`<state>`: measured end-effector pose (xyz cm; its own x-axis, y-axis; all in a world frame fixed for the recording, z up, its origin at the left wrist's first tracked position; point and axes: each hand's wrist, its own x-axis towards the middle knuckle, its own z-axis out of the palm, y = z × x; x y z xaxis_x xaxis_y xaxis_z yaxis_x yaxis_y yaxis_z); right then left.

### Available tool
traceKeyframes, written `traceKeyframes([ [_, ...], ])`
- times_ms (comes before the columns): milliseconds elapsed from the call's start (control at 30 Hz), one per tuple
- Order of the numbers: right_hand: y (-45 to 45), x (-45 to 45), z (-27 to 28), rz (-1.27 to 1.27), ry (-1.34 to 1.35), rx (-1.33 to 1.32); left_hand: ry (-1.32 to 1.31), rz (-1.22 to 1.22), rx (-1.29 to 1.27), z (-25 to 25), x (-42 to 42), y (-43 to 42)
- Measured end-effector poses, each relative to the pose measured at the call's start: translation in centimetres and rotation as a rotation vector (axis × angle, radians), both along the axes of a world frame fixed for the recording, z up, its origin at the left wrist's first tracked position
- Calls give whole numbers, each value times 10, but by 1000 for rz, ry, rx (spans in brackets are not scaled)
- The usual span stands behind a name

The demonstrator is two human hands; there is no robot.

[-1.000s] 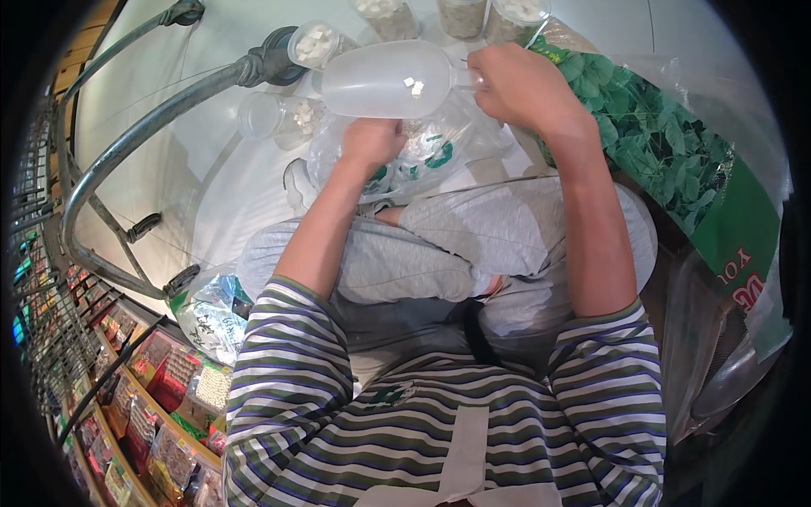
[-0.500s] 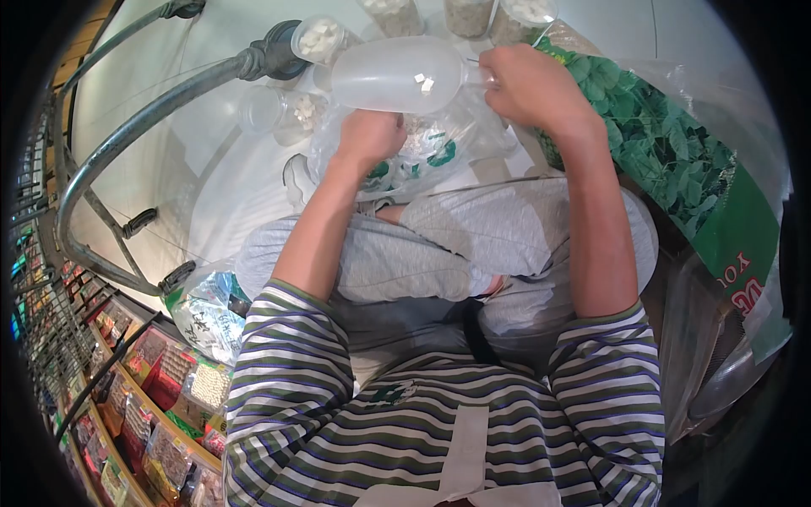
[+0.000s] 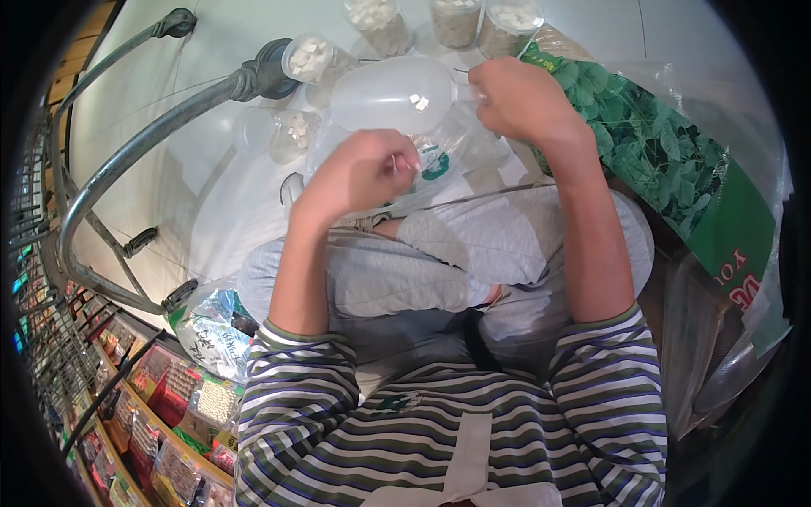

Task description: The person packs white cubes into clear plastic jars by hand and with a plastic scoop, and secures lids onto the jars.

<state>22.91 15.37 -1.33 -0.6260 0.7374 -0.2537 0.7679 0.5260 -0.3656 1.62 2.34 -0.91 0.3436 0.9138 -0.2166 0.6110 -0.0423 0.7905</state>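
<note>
My right hand [image 3: 522, 97] grips the short handle of a translucent plastic scoop [image 3: 372, 93], held level above a clear plastic bag [image 3: 456, 156] with green print. A few small white cubes [image 3: 419, 102] lie in the scoop. Just below the scoop's near side, my left hand [image 3: 359, 173] is closed with its fingers curled in. A small white bit seems to show at its fingertips, but I cannot make out what it is. The hand partly covers the bag. Close by on the left, an open tub [image 3: 296, 133] lies tilted with white pieces inside.
Several clear tubs of white cubes stand at the back, including one tub [image 3: 314, 63] beside a cart's wheel [image 3: 279, 68]. The metal cart frame [image 3: 139, 127] curves along the left. A large green leaf-printed bag [image 3: 667, 144] lies right. Packaged goods [image 3: 160, 380] fill shelves lower left.
My left hand has come back from under the scoop toward me, turning with its fingers curled. The scoop, in my right hand, has shifted slightly toward me, and the cubes in it have moved a little.
</note>
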Motion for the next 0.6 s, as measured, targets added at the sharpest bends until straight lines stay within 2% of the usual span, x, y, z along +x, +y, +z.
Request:
traceKeyframes([
  [67,-2,-1,1,14,3,0,111,222,-13,1,-12,8],
  [233,-4,-4,7,63,13,-40,144,423,215,-24,-23,21],
  [367,-2,0,3,41,55,-19,205,504,266,-7,-15,20],
  [433,-1,1,5,24,61,-6,-11,468,13,6,-12,14],
  [467,-1,0,7,-2,55,2,-10,463,12,6,-13,13],
  [533,-1,-1,13,-25,49,8,-102,22,-394,0,-19,7],
  [567,-1,-2,15,-34,69,21,-2,-123,-374,-19,-22,4],
  [600,-1,-3,16,-42,89,35,-3,-119,-374,-37,-23,1],
])
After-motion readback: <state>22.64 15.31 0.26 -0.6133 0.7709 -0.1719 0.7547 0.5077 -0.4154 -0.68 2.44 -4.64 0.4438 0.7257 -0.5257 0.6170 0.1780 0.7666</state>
